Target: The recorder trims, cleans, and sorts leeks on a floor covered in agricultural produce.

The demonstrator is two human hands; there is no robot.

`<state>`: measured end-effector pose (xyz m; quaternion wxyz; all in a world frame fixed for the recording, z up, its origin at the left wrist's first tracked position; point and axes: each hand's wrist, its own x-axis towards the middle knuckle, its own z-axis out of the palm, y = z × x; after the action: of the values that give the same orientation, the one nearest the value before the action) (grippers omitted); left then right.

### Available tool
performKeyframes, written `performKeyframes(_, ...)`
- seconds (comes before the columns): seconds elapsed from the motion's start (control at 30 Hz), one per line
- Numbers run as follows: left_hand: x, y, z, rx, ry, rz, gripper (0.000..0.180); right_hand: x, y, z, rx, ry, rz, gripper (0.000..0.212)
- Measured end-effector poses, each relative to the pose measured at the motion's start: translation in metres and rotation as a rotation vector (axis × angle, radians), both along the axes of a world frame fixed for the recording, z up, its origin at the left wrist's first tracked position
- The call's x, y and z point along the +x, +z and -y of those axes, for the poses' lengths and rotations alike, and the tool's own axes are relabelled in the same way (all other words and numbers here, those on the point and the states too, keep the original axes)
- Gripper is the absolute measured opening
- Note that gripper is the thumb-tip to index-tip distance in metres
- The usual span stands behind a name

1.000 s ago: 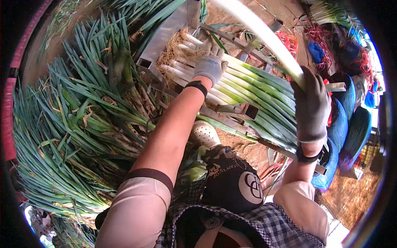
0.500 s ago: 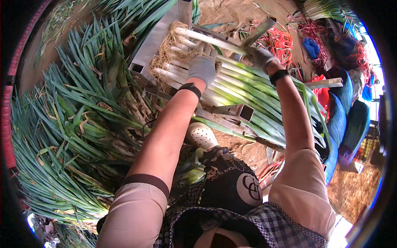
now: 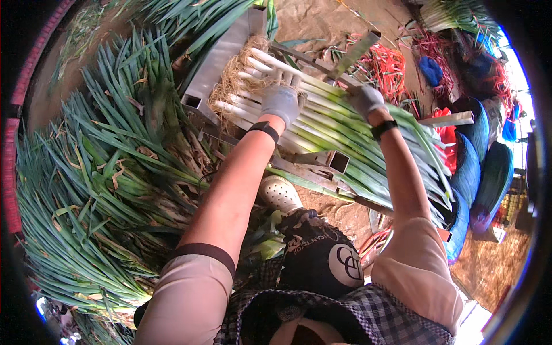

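A layer of long green onions, white at the root end and green toward the leaves, lies side by side in a metal frame. Their stringy roots are at the frame's left end plate. My left hand, in a grey glove, lies over the white stalks with its fingers stretched out across them. Farther right, my gloved right hand is closed at the far side of the layer, around the green part of the farthest onion. Its fingertips are partly hidden.
A large heap of untrimmed green onions fills the left. Square metal posts stick up along the frame. Beyond it lie red strings; blue bundles are at the right. My foot in a light clog is below the frame.
The farthest onion has come down onto the layer, its root end lowered toward me. My right hand has moved slightly nearer with it; my left hand stays over the white stalks.
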<state>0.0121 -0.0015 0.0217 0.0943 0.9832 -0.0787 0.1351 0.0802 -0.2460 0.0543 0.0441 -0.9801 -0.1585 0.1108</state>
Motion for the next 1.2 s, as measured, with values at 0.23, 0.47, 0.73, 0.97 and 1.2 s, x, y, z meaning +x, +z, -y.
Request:
performKeyframes(0.23,0.0,0.007,-0.003,-0.032,0.011,-0.064,0.053,-0.009,0.004,-0.006,0.052,-0.004,-0.084,0.03)
performKeyframes(0.47,-0.064,0.031,-0.039,-0.75,-0.148,-0.004,0.046,-0.009,-0.005,0.0,0.449,0.102,0.044,0.041)
performKeyframes(0.73,-0.297,0.1,-0.156,-1.11,0.19,-0.325,0.027,-0.061,0.082,-0.013,0.564,0.032,0.456,0.035)
performKeyframes(0.97,-0.429,0.21,-0.221,-1.098,0.371,-0.108,0.019,-0.213,0.28,-0.065,0.672,0.402,0.474,0.029)
performKeyframes(1.2,-0.549,0.194,-0.265,-1.436,0.403,0.265,0.019,-0.394,0.384,-0.108,0.348,1.167,0.121,0.031)
